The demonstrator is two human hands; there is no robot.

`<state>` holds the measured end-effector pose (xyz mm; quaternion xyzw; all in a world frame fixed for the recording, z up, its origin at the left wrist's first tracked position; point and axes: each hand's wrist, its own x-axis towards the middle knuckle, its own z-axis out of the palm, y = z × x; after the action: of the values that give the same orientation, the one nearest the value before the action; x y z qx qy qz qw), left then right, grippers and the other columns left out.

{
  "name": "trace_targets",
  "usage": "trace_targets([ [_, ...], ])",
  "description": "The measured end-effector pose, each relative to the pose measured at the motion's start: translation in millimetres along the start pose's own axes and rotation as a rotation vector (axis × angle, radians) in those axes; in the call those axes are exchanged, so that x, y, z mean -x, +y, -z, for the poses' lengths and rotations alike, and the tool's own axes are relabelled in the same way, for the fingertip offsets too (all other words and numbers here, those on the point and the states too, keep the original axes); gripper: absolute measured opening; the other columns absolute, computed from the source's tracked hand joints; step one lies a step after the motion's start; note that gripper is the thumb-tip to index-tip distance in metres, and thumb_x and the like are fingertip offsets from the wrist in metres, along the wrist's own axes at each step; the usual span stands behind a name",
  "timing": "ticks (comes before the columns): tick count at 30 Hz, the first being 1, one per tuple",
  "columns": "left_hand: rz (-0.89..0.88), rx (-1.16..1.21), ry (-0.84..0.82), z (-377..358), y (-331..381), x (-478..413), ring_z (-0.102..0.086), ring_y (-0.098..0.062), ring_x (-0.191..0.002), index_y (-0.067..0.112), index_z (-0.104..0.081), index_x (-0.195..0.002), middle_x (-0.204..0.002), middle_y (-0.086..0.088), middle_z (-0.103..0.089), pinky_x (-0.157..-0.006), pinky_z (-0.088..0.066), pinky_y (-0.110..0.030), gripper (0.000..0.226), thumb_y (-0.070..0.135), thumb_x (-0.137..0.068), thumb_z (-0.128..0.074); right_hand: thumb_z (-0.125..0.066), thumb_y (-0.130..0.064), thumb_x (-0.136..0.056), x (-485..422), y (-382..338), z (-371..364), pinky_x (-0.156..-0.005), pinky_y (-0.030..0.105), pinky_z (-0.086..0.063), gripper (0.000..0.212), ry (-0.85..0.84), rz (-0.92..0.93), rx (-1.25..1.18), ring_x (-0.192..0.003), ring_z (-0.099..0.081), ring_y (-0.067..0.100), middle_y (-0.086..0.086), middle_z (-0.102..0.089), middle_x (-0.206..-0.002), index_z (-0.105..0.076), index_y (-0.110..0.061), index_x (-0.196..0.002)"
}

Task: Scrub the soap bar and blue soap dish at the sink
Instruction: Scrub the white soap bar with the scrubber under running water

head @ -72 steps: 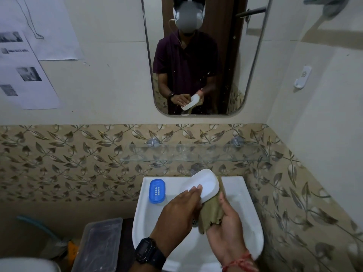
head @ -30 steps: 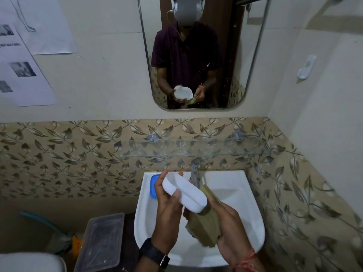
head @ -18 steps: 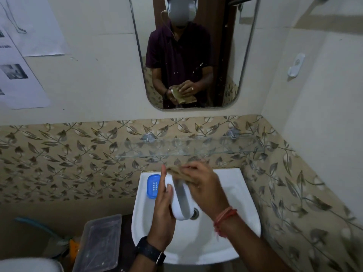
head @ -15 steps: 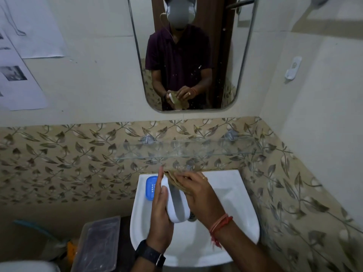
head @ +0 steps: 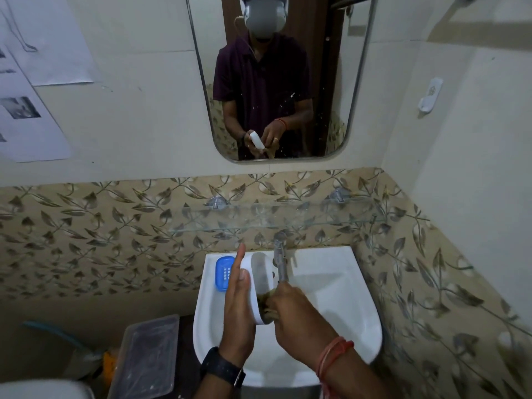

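My left hand [head: 239,309] holds a white oval soap-dish shell [head: 260,279] on its edge over the basin, hollow side facing right. My right hand [head: 299,318] grips a brown scrub cloth [head: 264,306] and presses it into the lower end of the shell's hollow. A blue slotted soap dish [head: 224,273] lies on the sink's left rear corner, just left of my left fingers. I cannot make out a soap bar. The mirror [head: 273,82] reflects both hands on the shell.
The white sink [head: 359,298] sits in a wall corner, with a metal tap [head: 280,260] just behind the shell. A glass shelf [head: 288,217] runs above the tap. A clear plastic box [head: 146,355] stands left of the sink.
The shell went from flat to standing on edge in my left hand. My right hand with the cloth moved from the shell's top end down to its lower end.
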<state>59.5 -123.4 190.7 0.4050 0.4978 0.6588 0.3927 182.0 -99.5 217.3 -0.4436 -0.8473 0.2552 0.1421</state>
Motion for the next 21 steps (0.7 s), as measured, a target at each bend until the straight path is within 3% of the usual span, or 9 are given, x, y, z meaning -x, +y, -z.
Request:
trace_targets([
  [3,-0.003,-0.002,0.013,1,0,0,-0.028,-0.01,-0.152,0.052,-0.041,-0.147,-0.162,0.02,-0.034,-0.124,-0.02,-0.055,0.065,0.074,-0.087,-0.051,-0.051,-0.01,-0.091,1,0,16,-0.076,0.029,-0.048,0.011,-0.183,-0.031,-0.118,-0.088,-0.06,0.027,0.01,-0.056,-0.091,-0.061,-0.008,-0.087],
  [6,-0.011,0.004,0.014,-1,0,4,-0.024,-0.007,-0.152,0.052,-0.04,-0.148,-0.162,0.023,-0.032,-0.126,-0.016,-0.053,0.061,0.069,-0.09,-0.048,-0.056,-0.009,-0.084,-1,-1,36,-0.067,0.033,-0.041,0.019,-0.328,0.015,-0.393,-0.071,-0.054,0.025,0.021,-0.057,-0.077,-0.059,0.007,-0.075],
  [9,-0.04,-0.014,-0.001,-3,6,4,-0.024,-0.003,-0.151,0.051,-0.041,-0.148,-0.16,0.026,-0.033,-0.126,-0.015,-0.051,0.059,0.068,-0.092,-0.047,-0.061,-0.003,-0.086,1,-2,41,-0.073,0.029,-0.042,0.009,-0.393,-0.077,-0.817,-0.077,-0.053,0.017,0.01,-0.059,-0.08,-0.067,0.002,-0.083],
  [12,-0.083,-0.043,-0.041,0,11,1,-0.029,-0.009,-0.151,0.047,-0.039,-0.15,-0.161,0.02,-0.036,-0.124,-0.021,-0.051,0.063,0.071,-0.092,-0.048,-0.06,0.001,-0.091,2,-1,34,-0.079,0.025,-0.053,0.016,-0.412,-0.188,-1.154,-0.086,-0.066,0.02,0.014,-0.071,-0.097,-0.072,0.003,-0.101],
  [15,-0.119,-0.067,-0.052,3,14,1,-0.039,-0.011,-0.147,0.044,-0.04,-0.151,-0.161,0.012,-0.039,-0.118,-0.036,-0.041,0.06,0.067,-0.095,-0.048,-0.061,0.0,-0.091,0,-5,34,-0.087,0.035,-0.056,0.024,-0.38,-0.264,-1.427,-0.091,-0.069,0.026,0.024,-0.067,-0.112,-0.068,0.006,-0.113],
  [19,-0.112,-0.079,-0.091,1,15,6,-0.051,-0.029,-0.139,0.035,-0.039,-0.153,-0.152,-0.008,-0.052,-0.112,-0.043,-0.051,0.059,0.057,-0.099,-0.049,-0.063,-0.004,-0.089,-6,-10,41,-0.098,0.044,-0.051,0.033,-0.322,-0.29,-1.738,-0.102,-0.067,0.032,0.025,-0.065,-0.12,-0.064,0.005,-0.121],
  [21,-0.104,-0.067,-0.097,0,15,7,-0.056,-0.03,-0.134,0.032,-0.038,-0.154,-0.148,-0.008,-0.056,-0.105,-0.051,-0.04,0.059,0.053,-0.101,-0.049,-0.062,-0.005,-0.09,-6,-12,44,-0.102,0.046,-0.051,0.034,-0.331,-0.314,-1.873,-0.11,-0.066,0.035,0.025,-0.065,-0.124,-0.064,0.004,-0.123],
])
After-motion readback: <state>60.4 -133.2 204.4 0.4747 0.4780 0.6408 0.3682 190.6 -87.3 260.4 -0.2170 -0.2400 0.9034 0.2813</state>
